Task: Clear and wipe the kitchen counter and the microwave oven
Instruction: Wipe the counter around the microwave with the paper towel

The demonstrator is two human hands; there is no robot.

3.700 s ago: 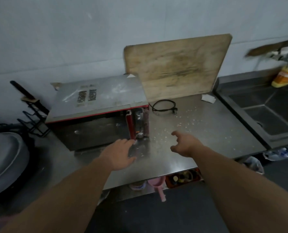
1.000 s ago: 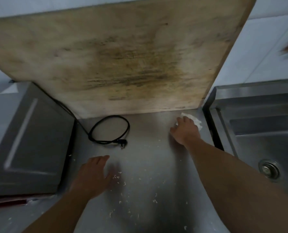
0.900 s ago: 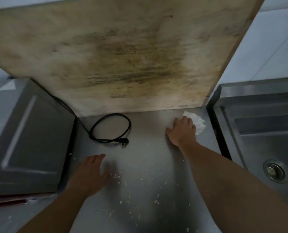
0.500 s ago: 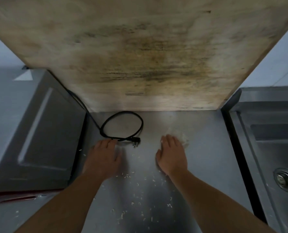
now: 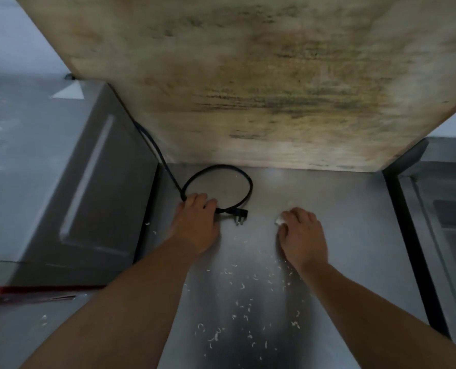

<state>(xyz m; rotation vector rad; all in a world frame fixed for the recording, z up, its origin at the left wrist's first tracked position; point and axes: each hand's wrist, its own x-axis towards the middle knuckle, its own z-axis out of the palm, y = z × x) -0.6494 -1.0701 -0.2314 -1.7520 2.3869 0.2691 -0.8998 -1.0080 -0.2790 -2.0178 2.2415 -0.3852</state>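
Note:
The steel counter (image 5: 354,225) is strewn with small white crumbs (image 5: 238,286) toward the front. My right hand (image 5: 302,235) lies knuckles-up on the counter with its fingers curled over a white paper wad (image 5: 280,220); only a corner of the wad shows. My left hand (image 5: 196,225) is curled over the black power cord (image 5: 244,182) where its loop crosses, just left of the plug (image 5: 238,215). The grey microwave oven (image 5: 61,169) stands at the left, with dusty streaks on its top.
A large stained wooden cutting board (image 5: 261,75) leans against the wall behind the counter. The cord runs back behind the microwave. A steel sink (image 5: 445,209) borders the counter on the right, behind a dark gap.
My right hand drew the white wad from the back right corner toward the counter's middle. My left hand slid forward onto the cord beside the plug. The camera leaned closer.

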